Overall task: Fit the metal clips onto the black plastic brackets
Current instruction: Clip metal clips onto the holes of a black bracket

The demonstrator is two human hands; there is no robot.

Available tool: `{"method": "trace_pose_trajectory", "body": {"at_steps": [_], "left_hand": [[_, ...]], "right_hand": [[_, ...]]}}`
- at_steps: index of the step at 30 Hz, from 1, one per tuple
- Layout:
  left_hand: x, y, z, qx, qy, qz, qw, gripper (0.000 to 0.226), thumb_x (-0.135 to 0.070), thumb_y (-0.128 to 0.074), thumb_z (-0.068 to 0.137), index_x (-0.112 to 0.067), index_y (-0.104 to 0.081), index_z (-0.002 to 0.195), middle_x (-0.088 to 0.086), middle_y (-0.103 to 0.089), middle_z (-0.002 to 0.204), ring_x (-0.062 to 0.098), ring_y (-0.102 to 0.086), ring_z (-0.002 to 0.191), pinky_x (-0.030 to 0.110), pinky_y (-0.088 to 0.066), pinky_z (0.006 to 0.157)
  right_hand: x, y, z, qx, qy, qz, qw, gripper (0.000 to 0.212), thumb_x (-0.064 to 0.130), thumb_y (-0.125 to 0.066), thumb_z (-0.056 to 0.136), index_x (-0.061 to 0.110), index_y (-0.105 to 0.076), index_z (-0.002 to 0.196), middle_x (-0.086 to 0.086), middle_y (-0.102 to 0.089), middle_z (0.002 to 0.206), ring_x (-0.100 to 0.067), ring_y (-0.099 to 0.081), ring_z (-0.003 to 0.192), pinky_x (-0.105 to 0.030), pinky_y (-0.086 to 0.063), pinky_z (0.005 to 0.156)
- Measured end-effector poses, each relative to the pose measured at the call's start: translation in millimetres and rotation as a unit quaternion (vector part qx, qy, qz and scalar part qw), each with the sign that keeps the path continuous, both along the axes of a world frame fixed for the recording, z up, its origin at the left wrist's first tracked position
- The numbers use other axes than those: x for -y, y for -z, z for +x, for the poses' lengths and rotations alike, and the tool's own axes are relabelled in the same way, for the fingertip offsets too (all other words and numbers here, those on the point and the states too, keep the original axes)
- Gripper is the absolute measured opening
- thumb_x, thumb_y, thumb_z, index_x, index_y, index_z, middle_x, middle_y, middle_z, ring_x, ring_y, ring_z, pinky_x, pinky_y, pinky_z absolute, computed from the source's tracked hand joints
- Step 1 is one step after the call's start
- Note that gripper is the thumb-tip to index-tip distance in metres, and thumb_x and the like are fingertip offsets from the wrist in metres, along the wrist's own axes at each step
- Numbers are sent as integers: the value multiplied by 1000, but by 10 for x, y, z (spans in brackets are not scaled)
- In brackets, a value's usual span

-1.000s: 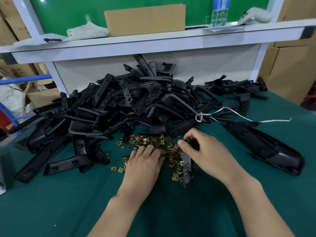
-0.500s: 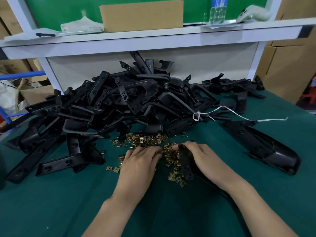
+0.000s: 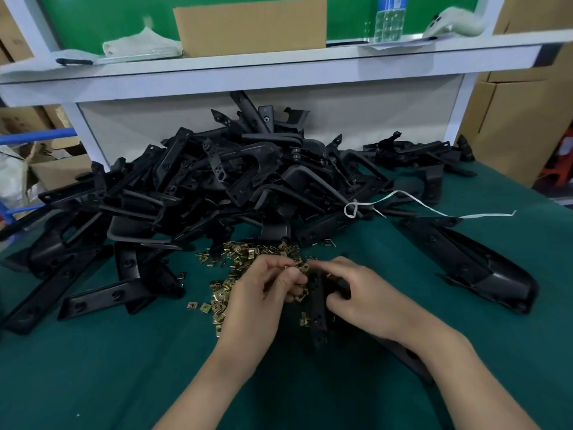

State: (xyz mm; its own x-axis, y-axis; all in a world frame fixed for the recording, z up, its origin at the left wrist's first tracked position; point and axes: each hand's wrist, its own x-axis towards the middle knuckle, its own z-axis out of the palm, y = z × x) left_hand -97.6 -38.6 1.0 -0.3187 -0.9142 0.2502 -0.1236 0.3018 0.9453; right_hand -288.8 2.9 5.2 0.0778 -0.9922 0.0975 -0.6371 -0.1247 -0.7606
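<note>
our left hand (image 3: 263,294) has its grip closed in a pinch, thumb against fingertips, on one small brass-coloured clip (image 3: 304,268). it holds the clip just above the loose clips (image 3: 248,254), where it can be turned to face the part. our right hand (image 3: 366,294) has its grip curled round one black bracket (image 3: 319,311), which points lengthwise towards us with its far end just beside the pinched clip. we judge this steadies the bracket so the clip can slide onto its edge, a step not yet done as far as we can see.

the loose clips lie in one scatter on the green table (image 3: 93,367), right under and ahead of the hands, likely kept there for short reaches. they run to dozens and we cannot count them exactly. behind them rises one heap of brackets (image 3: 235,187), too tangled to count. one lone bracket (image 3: 465,262) lies apart on the right, perhaps set aside. one white string (image 3: 409,201) trails off the heap across the table.
</note>
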Motion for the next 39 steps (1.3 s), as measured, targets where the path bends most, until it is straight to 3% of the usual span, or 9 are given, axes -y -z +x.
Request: {"method": "trace_pose_trajectory", "body": {"at_steps": [4, 7, 11, 17, 24, 28, 31, 35, 39], "left_hand": [[63, 76, 89, 148, -62, -93, 983, 5, -38, -55, 99, -37, -57, 104, -26, -71, 87, 0, -67, 75, 21, -53, 68], [86, 105, 122, 236, -86, -169, 953, 12, -45, -48, 99, -36, -52, 107, -21, -70, 82, 1, -66, 72, 38, -56, 68], [90, 134, 125, 281, -87, -217, 931, 18, -53, -36, 98, -39, -44, 105, -14, -67, 80, 13, -64, 76, 37, -51, 67], [68, 106, 122, 236, -99, -236, 937, 11, -43, -47, 100, -34, -52, 103, -20, -52, 103, 13, -57, 87, 39, -52, 72], [29, 65, 96, 174, -75, -220, 957, 8, -47, -48, 97, -41, -53, 99, -23, -60, 90, 5, -59, 83, 18, -46, 67], [-6, 75, 57, 127, -55, -171, 975, 7, -45, -51, 97, -43, -56, 102, -24, -62, 91, 3, -60, 79, 9, -42, 64], [-38, 72, 19, 60, -27, -103, 992, 9, -43, -53, 98, -46, -60, 104, -15, -64, 79, 7, -59, 67, 16, -45, 56], [-81, 30, -21, 3, -2, -46, 999, 15, -42, -51, 98, -45, -64, 104, -6, -67, 83, 21, -62, 77, 41, -54, 69], [-86, -4, -29, -38, 14, 4, 999, 18, -28, -58, 99, -42, -66, 108, -10, -70, 94, 15, -65, 86, 34, -57, 74]], "right_hand": [[-26, -10, -25, -5, -15, 27, 1000, 64, 27, -55, 83, 38, -45, 146, 31, -41, 118, 8, -44, 122, -12, -36, 101], [-38, -20, -24, -54, -26, 36, 998, 55, 30, -59, 84, 38, -47, 137, 30, -36, 117, 8, -38, 122, -16, -34, 103], [-62, -56, -23, -77, -26, 55, 995, 46, 27, -59, 88, 42, -41, 128, 32, -34, 114, 4, -51, 105, -19, -43, 93], [-128, -90, -76, -87, -39, 90, 991, 62, 25, -61, 88, 47, -30, 137, 15, -42, 122, -4, -53, 106, -26, -45, 96], [-124, -69, 3, -172, -5, 72, 982, 80, 36, -62, 91, 45, -7, 149, 11, -37, 124, -11, -56, 94, -25, -49, 84], [-113, -120, 49, -210, 77, -19, 975, 61, 48, -57, 88, 37, -28, 140, 14, -56, 115, -18, -59, 92, -36, -49, 80], [-130, -146, 64, -213, 104, -59, 970, 60, 53, -49, 89, 43, -19, 140, 21, -51, 93, -14, -52, 74, -36, -41, 68], [-127, -110, 92, -211, 145, -83, 963, 70, 53, -44, 95, 42, -2, 149, 12, -51, 119, -18, -62, 81, -35, -44, 67], [-90, -60, 116, -236, 170, -77, 954, 73, 49, -54, 96, 40, -3, 147, 6, -48, 123, -23, -65, 86, -36, -48, 67]]}}
